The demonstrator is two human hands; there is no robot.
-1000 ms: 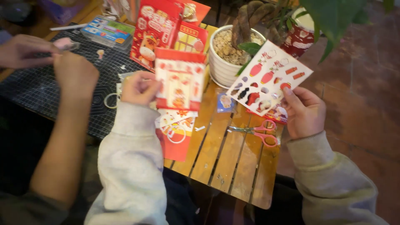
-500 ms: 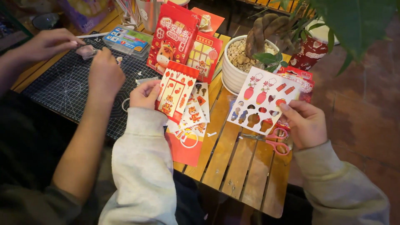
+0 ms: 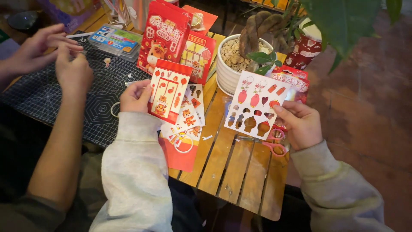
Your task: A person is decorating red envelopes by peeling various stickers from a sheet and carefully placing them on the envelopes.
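Observation:
My left hand (image 3: 135, 97) grips a red and white card (image 3: 168, 90) printed with lanterns and a small animal figure, held upright over more sticker sheets (image 3: 185, 117). My right hand (image 3: 300, 124) pinches the edge of a white sticker sheet (image 3: 256, 105) with red lanterns and dark cut-out gaps, held over the slatted wooden table (image 3: 240, 172). Pink-handled scissors (image 3: 274, 146) lie on the table just under that hand.
Another person's two hands (image 3: 60, 56) work at the left over a black cutting mat (image 3: 51, 99). A white pot with a braided plant (image 3: 240, 56), red packets (image 3: 171, 34), a plastic box (image 3: 115, 39) and a red cup (image 3: 305, 47) stand at the back. Tiled floor lies to the right.
I have brought both sheets lower and closer to me. The card in my left hand has tilted more upright. The other person's hands have shifted slightly on the mat.

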